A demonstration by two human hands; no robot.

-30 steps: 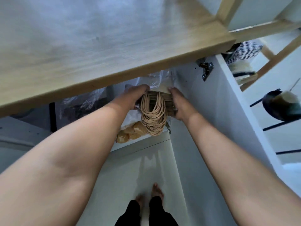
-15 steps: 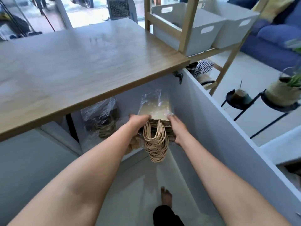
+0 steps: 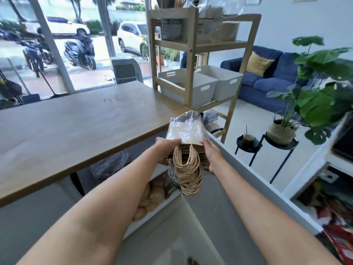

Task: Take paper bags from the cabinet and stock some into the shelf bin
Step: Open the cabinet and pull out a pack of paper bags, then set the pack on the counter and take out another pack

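Note:
A stack of brown paper bags (image 3: 186, 131) in a clear plastic wrap is held up in front of the wooden counter's corner, with its bundle of twisted paper handles (image 3: 188, 169) hanging down. My left hand (image 3: 166, 148) grips the stack's left side and my right hand (image 3: 212, 154) grips its right side. Two white bins (image 3: 205, 88) stand side by side on a wooden shelf unit (image 3: 191, 60) beyond the counter, further away than the bags. The open cabinet (image 3: 107, 165) under the counter holds another plastic-wrapped bundle.
The wooden counter (image 3: 80, 121) spans the left. The white cabinet door (image 3: 254, 190) stands open on the right of my arms. Potted plants on black stands (image 3: 280, 134) and a blue sofa (image 3: 267, 77) lie to the right. Bread rolls (image 3: 152, 196) sit on the lower cabinet shelf.
Both hands have lifted the bag stack out of the cabinet and up to counter height. The view has risen from the cabinet to the shelf unit and room.

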